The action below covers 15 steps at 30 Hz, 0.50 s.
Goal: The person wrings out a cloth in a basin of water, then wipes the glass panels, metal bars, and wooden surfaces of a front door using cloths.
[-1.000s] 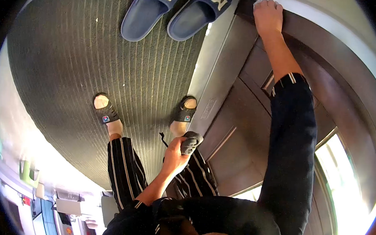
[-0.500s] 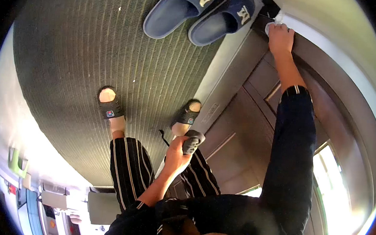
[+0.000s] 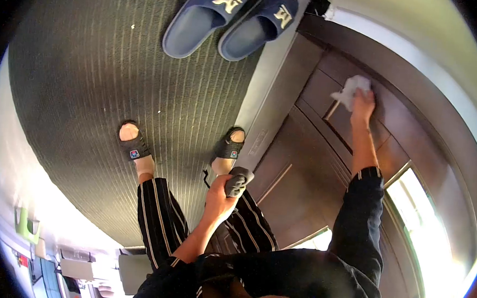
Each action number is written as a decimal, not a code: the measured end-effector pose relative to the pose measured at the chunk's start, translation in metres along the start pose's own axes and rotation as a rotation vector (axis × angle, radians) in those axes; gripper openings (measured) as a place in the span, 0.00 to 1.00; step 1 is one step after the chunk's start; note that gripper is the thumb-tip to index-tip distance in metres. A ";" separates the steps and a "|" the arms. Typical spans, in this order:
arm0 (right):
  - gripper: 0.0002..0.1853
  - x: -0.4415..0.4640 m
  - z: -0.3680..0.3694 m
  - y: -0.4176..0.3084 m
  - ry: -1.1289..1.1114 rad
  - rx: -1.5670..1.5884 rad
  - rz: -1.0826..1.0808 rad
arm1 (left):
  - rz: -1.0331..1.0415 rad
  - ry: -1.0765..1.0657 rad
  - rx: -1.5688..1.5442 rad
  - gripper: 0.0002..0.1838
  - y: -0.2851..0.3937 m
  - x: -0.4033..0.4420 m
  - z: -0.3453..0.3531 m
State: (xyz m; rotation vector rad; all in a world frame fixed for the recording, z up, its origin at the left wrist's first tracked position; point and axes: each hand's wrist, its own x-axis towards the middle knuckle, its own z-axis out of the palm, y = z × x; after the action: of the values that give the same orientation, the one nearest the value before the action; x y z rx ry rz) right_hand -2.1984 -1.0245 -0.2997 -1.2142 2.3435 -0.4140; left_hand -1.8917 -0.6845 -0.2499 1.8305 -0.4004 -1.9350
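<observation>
My right hand (image 3: 363, 106) presses a crumpled white cloth (image 3: 353, 91) against the brown panelled door (image 3: 325, 154), close to a raised moulding strip. The fingers are closed on the cloth and partly hidden by it. Low in front of my body, my left hand (image 3: 220, 200) is wrapped round a bunched dark grey cloth (image 3: 238, 183), apart from the door.
Navy slippers (image 3: 245, 34) with a pale letter M lie on the ribbed dark mat (image 3: 89, 85). A grey threshold (image 3: 263, 101) runs between mat and door. My feet in black slides stand on the mat. Bright glass panes (image 3: 420, 209) are set in the door.
My right hand has moved with the white cloth from the door's far corner down onto its panel, nearer to me. My left hand keeps its hold on the grey cloth. The view has shifted slightly.
</observation>
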 end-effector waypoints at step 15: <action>0.20 0.067 0.213 0.057 -0.432 -0.143 -0.251 | 0.026 -0.011 0.234 0.19 -0.034 0.005 0.022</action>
State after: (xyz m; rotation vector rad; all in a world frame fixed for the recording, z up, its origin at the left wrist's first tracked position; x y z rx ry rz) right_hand -2.1583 -1.0589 -0.5238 -1.5011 1.8862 -0.0514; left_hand -1.9175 -0.6600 -0.2691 1.9464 -0.6754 -1.9509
